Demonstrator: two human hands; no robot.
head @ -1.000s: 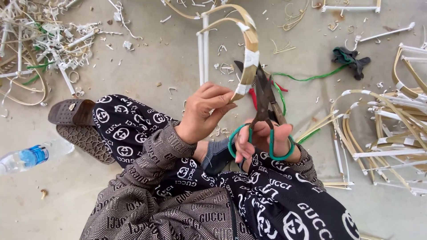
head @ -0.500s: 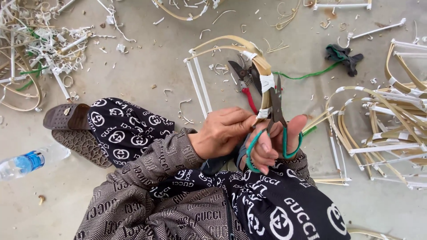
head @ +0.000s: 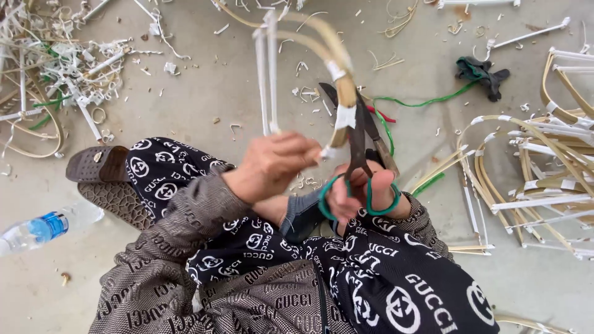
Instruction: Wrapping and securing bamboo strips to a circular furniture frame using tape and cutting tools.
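The concrete floor [head: 185, 99] spreads under everything, strewn with pale shavings and offcuts. At the right edge lies a heap of bent cane frames [head: 544, 167] bound with white tape, and at the upper left a tangle of white scraps [head: 55, 68]. The person sits low, knees drawn up in black patterned trousers [head: 383, 284], with a brown sandal [head: 99, 167] out to the left and a plastic water bottle [head: 43, 229] lying on its side beyond it.

Raised over the lap is a cane frame [head: 291, 37] of curved strips and white rods; its long curved strip runs from the top of the view down and to the right, ending at a taped joint [head: 344, 116]. The left hand [head: 275, 166] is clamped on the lower end of that strip, fingers closed around it just beside the tape. The right hand [head: 362, 198] sits directly below the joint, thumb and fingers through the green handles of the scissors [head: 357, 148], gripping them firmly. The blades point up and away, lying nearly along the strip and touching or just beside the tape; whether they are parted there cannot be told. A second pair of scissors [head: 371, 127] lies on the floor behind.
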